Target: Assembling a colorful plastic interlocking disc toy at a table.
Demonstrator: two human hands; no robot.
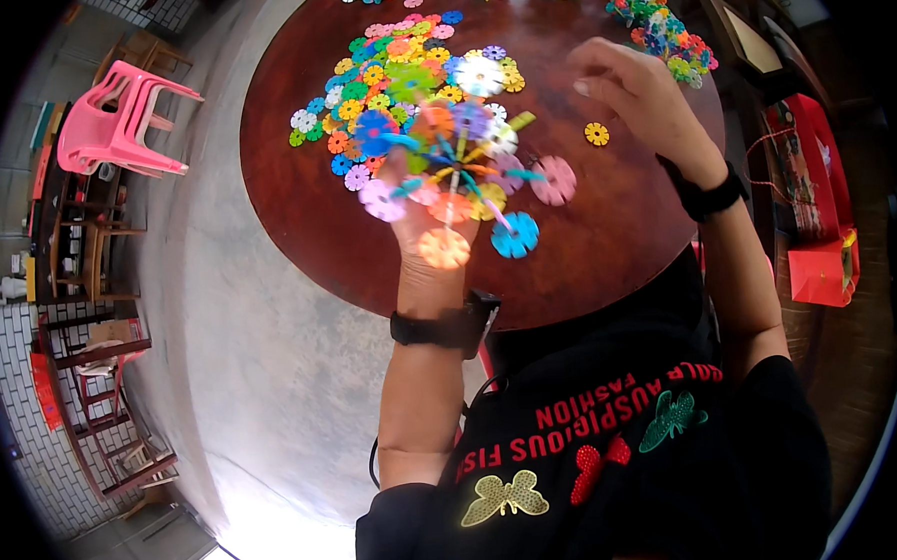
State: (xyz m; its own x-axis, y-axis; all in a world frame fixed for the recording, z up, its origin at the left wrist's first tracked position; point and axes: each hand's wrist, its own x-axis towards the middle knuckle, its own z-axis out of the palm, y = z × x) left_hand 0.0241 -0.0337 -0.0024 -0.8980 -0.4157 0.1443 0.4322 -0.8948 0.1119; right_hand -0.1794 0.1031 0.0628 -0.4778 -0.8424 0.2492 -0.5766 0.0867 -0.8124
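Observation:
My left hand (402, 172) holds up a ball-like build of slotted plastic flower discs (456, 168). The discs radiate outward in many colours, among them a blue disc (515, 235), a pink disc (553, 180) and an orange disc (443, 248). Most of my left fingers are hidden behind the build, which is partly blurred. To the right, my right hand (628, 92) hovers over the table with its fingers loosely bent and apart; nothing shows between them. A single yellow disc (596, 133) lies on the table just below those fingers.
Loose flower discs (360, 89) spread over the left part of the round brown table (316, 226). More disc builds (663, 30) stand along its far edge. A pink plastic chair (111, 120) is at the left; red bags (816, 204) are at the right.

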